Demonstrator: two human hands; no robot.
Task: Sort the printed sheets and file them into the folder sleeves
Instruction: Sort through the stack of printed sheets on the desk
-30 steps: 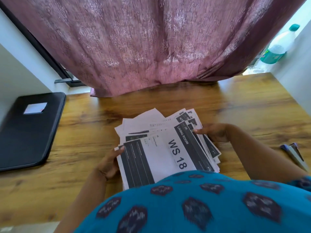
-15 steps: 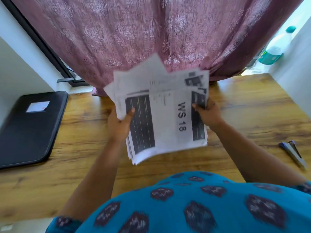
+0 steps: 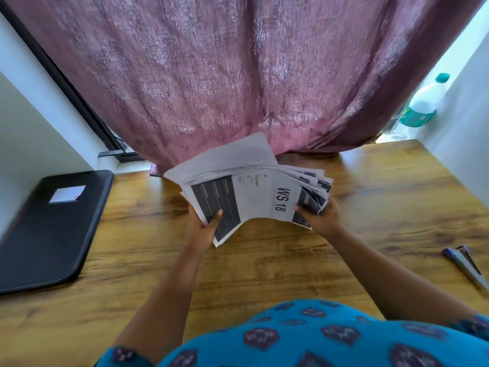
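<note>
Filling the bottom of the frame was your blue patterned top (image 3: 317,340), with both bare arms reaching up from it. Your left hand (image 3: 203,226) gripped the left edge of the printed sheets (image 3: 254,192), thumb on top of a dark block of print. Your right hand (image 3: 321,217) pinched the right edge, where the pages fanned out. You held the stack in the middle of the frame, just above the wooden table (image 3: 370,207), and the top page said "WS 18". A stapler (image 3: 465,264) lay at the right edge. The black folder (image 3: 50,229) lay shut at the left, well apart from the sheets. Farther up hung a pink curtain (image 3: 238,75). A white bottle (image 3: 423,102) stood at the upper right.
</note>
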